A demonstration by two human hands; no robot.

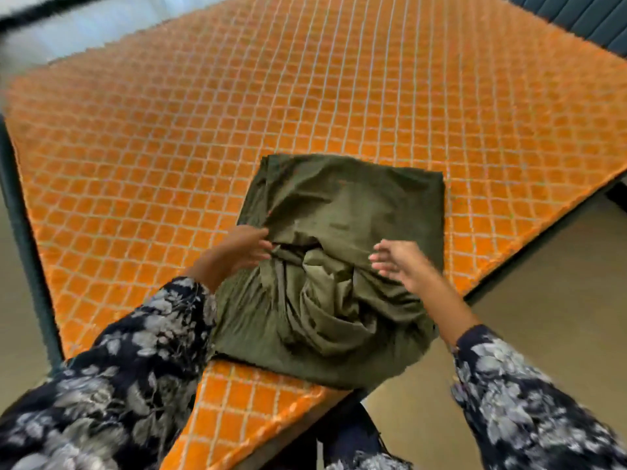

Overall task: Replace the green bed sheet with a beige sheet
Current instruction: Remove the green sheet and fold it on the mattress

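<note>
The green bed sheet [342,212] lies folded into a rough square near the corner of the bare orange mattress [237,113], with loose bunched folds on its near half. My left hand [242,247] grips a fold at the sheet's left edge, fingers curled into the cloth. My right hand [398,262] rests on the right side of the bundle with fingers straight and spread. No beige sheet is in view.
The mattress has a white diamond grid and sits on a dark bed frame [23,232]. A dark padded headboard [583,18] is at the top right. Beige floor [543,283] lies to the right and left of the bed corner.
</note>
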